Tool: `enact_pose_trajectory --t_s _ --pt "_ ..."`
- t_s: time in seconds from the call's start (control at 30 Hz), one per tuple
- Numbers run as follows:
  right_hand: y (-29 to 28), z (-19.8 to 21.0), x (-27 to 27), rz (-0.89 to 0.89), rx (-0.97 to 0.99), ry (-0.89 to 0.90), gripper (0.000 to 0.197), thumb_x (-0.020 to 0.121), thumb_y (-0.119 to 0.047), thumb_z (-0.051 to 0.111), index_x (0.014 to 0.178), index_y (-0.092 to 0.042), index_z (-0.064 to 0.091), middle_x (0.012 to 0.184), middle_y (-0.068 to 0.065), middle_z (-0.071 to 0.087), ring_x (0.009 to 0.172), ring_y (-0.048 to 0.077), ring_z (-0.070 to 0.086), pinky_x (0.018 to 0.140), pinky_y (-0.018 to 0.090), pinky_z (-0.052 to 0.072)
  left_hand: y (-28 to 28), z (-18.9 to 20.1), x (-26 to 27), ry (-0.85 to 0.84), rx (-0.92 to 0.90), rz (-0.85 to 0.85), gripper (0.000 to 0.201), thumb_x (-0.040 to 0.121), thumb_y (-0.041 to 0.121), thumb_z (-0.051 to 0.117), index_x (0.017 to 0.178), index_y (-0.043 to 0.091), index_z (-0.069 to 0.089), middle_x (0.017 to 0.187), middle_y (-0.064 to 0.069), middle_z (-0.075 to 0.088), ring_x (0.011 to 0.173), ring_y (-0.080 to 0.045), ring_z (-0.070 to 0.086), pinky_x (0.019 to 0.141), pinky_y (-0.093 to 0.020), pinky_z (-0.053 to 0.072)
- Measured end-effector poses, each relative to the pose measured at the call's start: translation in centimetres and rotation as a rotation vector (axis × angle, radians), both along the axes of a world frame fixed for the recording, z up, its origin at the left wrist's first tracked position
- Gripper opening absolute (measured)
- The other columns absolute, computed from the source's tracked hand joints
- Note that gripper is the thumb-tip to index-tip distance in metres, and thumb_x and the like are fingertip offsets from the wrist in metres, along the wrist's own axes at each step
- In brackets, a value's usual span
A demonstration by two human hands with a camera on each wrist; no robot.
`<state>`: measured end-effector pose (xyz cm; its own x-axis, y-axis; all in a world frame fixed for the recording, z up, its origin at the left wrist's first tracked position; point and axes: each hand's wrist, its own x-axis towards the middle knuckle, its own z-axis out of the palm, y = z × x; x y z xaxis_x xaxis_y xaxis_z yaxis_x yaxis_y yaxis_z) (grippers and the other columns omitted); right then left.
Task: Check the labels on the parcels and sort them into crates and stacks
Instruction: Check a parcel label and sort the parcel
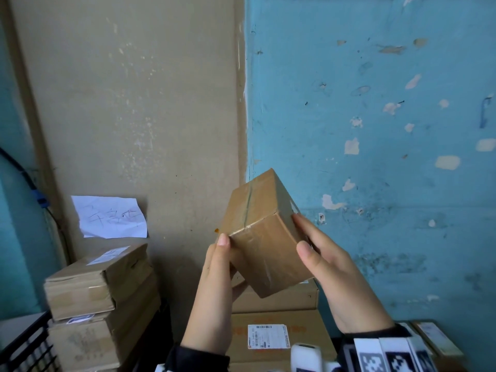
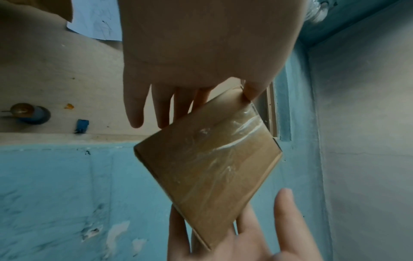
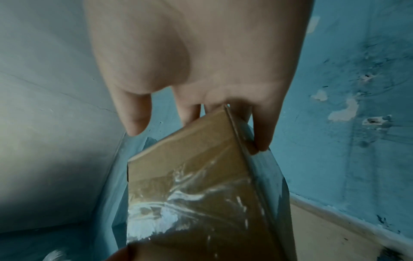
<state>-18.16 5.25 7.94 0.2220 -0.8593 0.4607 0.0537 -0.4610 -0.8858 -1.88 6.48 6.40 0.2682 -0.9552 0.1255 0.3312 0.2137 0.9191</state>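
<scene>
I hold a small brown cardboard parcel tilted in the air in front of the wall, between both hands. Clear tape runs over its seam and near face. My left hand grips its left corner, thumb on the top edge and fingers underneath. My right hand grips the right side, with its fingers along the side face and its thumb over the front. A sliver of white label shows on the right face; its text is hidden.
A stack of taped parcels stands at the left beside a black crate. Below my hands lie larger boxes, one with a white label. A handwritten paper sheet leans on the cardboard-covered wall. Another box sits bottom right.
</scene>
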Motion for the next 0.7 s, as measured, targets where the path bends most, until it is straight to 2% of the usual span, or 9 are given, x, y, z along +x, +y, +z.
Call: enact_pose_trajectory --t_s 0.1,0.17,0.23,0.33,0.43,0.5,0.57,0.6,0.7 --pt "0.2 0.2 0.5 -0.044 -0.033 -0.033 0.043 0.070 -0.062 0.062 0.113 -0.057 0.061 0.137 -0.037 0.047 0.132 -0.013 0.038 0.117 0.034 0.031 -0.3 -0.3 0.4 0.018 -0.022 0.022 0.027 0.102 0.041 0.037 0.106 0.030 0.061 0.121 0.000 0.064 0.114 -0.020 0.061 0.097 -0.049 0.051" --pt "0.2 0.2 0.7 -0.091 -0.060 -0.049 0.030 0.080 -0.055 0.065 0.110 -0.053 0.066 0.136 -0.036 0.049 0.132 -0.013 0.038 0.117 0.035 0.031 -0.3 -0.4 0.8 0.022 -0.045 0.041 0.026 0.103 0.028 0.036 0.102 0.023 0.062 0.114 -0.007 0.065 0.106 -0.020 0.064 0.088 -0.044 0.054" --pt "0.1 0.1 1.0 -0.126 -0.089 -0.050 0.023 0.088 -0.044 0.062 0.110 -0.049 0.067 0.134 -0.037 0.049 0.133 -0.012 0.036 0.118 0.037 0.030 -0.3 -0.3 1.2 0.026 -0.041 0.051 0.024 0.102 0.017 0.037 0.109 0.021 0.060 0.116 -0.012 0.066 0.104 -0.022 0.065 0.081 -0.039 0.055" --pt "-0.4 -0.5 1.3 -0.185 -0.105 -0.065 0.040 0.095 -0.016 0.055 0.105 -0.052 0.069 0.138 -0.035 0.047 0.133 -0.015 0.034 0.118 0.036 0.029 0.0 -0.2 1.6 0.036 -0.039 0.042 0.038 0.101 0.007 0.034 0.122 0.030 0.056 0.121 -0.013 0.063 0.104 -0.026 0.066 0.077 -0.035 0.055" --pt "-0.8 -0.8 1.7 -0.239 -0.091 -0.105 0.051 0.095 -0.014 0.057 0.114 -0.061 0.057 0.139 -0.037 0.041 0.131 -0.019 0.032 0.118 0.031 0.026 0.6 -0.1 1.7 -0.012 -0.087 -0.011 0.044 0.102 0.007 0.032 0.122 0.039 0.055 0.121 -0.006 0.066 0.104 -0.023 0.068 0.075 -0.030 0.056" --pt "-1.1 -0.8 1.9 -0.222 -0.043 -0.194 0.055 0.094 -0.009 0.058 0.123 -0.053 0.044 0.120 -0.047 0.047 0.115 -0.029 0.040 0.109 0.019 0.033 0.7 -0.2 1.8 -0.040 -0.108 -0.033 0.048 0.101 0.004 0.032 0.119 0.040 0.057 0.115 -0.001 0.070 0.101 -0.019 0.070 0.072 -0.025 0.056" --pt "-1.3 -0.8 1.9 -0.185 0.003 -0.243 0.058 0.093 -0.002 0.056 0.130 -0.042 0.035 0.097 -0.051 0.054 0.096 -0.031 0.050 0.086 0.004 0.044 0.6 -0.2 2.0 -0.069 -0.114 -0.043 0.053 0.100 -0.001 0.029 0.119 0.037 0.059 0.114 0.000 0.071 0.101 -0.015 0.070 0.072 -0.023 0.056" --pt "-1.3 -0.8 2.0 -0.172 0.012 -0.242 0.060 0.092 0.000 0.055 0.133 -0.038 0.033 0.091 -0.050 0.057 0.092 -0.029 0.053 0.076 0.000 0.045 0.5 -0.3 2.1 -0.078 -0.116 -0.045 0.055 0.099 -0.003 0.028 0.120 0.036 0.061 0.115 0.001 0.071 0.102 -0.015 0.070 0.074 -0.023 0.056" --pt "-1.3 -1.0 2.1 -0.143 0.023 -0.241 0.062 0.092 0.002 0.056 0.138 -0.034 0.036 0.094 -0.046 0.061 0.096 -0.026 0.055 0.074 0.000 0.045 0.5 -0.4 2.4 -0.069 -0.127 -0.033 0.057 0.097 -0.007 0.028 0.119 0.031 0.065 0.119 0.003 0.070 0.108 -0.015 0.068 0.079 -0.027 0.057"
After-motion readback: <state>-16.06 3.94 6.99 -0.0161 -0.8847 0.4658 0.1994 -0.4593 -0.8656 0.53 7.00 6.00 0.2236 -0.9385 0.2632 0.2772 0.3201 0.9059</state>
